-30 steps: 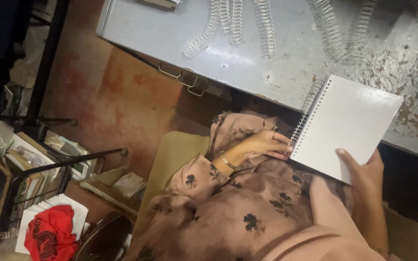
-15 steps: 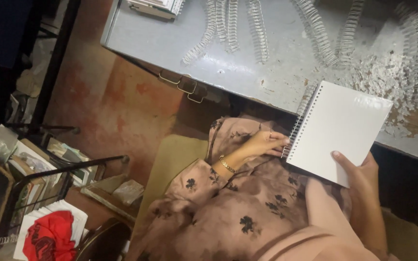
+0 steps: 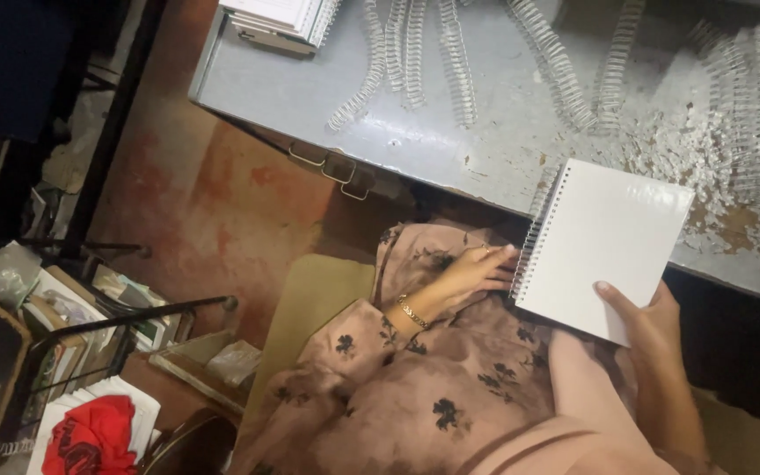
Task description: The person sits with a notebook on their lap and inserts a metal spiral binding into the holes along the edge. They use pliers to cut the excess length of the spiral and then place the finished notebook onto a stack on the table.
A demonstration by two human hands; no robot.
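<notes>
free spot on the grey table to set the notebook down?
Bare patch on the grey table: its near-left part, bordered by the stack of notebooks above and the wire binding coils to the right. Crowded: centre and right, with coils throughout and the white notebook, held by right hand and left hand.

The notebook (image 3: pixel 604 246) has a smooth white paper cover with a faint sheen, bound by a shiny metal wire spiral (image 3: pixel 534 237). The tabletop (image 3: pixel 310 84) is grey painted metal, smooth at left, flaking to rough rusty patches at right. Loose wire coils (image 3: pixel 455 57) gleam silvery. The sleeve (image 3: pixel 354 339) is soft matt printed cloth.
</notes>
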